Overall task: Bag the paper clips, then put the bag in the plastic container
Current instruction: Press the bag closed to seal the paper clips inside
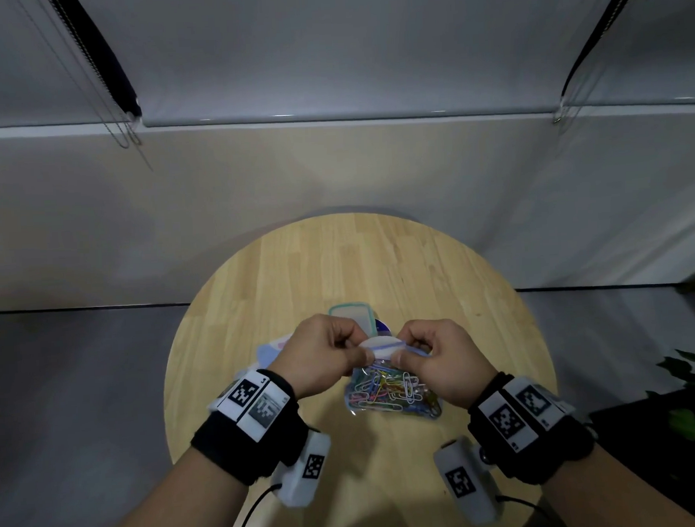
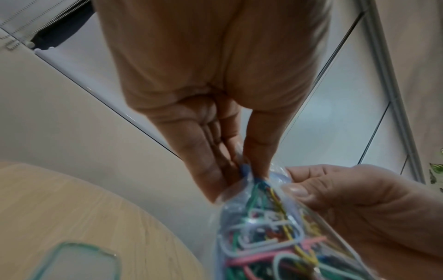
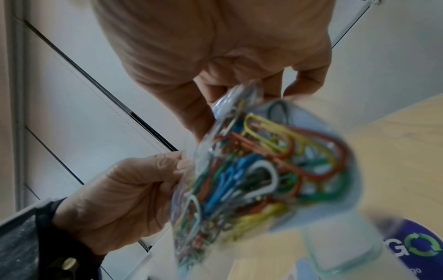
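A clear zip bag (image 1: 391, 391) full of coloured paper clips (image 3: 263, 166) hangs above the round wooden table (image 1: 437, 267). My left hand (image 1: 330, 355) pinches the left end of the bag's blue zip strip (image 1: 383, 347). My right hand (image 1: 433, 359) pinches the right end of the strip. The same bag (image 2: 275, 236) fills the lower part of the left wrist view, with thumb and fingers (image 2: 258, 151) closed on its top edge. The plastic container (image 1: 352, 319), clear with a teal rim, stands on the table just beyond my hands.
A blue-and-white packet (image 1: 272, 346) lies on the table behind my left hand. A round purple label (image 3: 417, 246) lies beside the container (image 3: 345, 252). Green plant leaves (image 1: 690, 387) stand off the table to the right. A pale wall rises behind the table.
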